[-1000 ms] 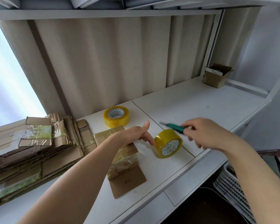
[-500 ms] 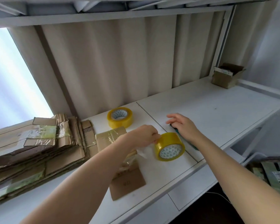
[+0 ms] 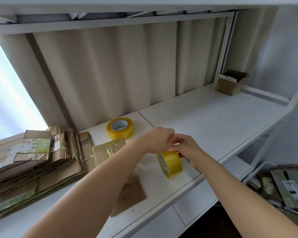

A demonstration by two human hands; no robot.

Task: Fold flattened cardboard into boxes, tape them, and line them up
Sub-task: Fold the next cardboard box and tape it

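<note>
So both hands are pinching at the upright tape roll [image 3: 170, 163]: left hand [image 3: 156, 140] and right hand [image 3: 185, 148] gripping its top, just right of the flat cardboard piece [image 3: 127, 194].

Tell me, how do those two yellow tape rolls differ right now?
The near tape roll stands on edge, both hands touching its top; the far tape roll lies flat, core hole up, untouched. The near one sits beside a flattened cardboard piece. Both are yellowish with white-patterned cores.

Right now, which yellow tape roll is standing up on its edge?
The near tape roll under both hands stands on edge. The far tape roll, by the curtain, lies flat with its hole facing up.
</note>
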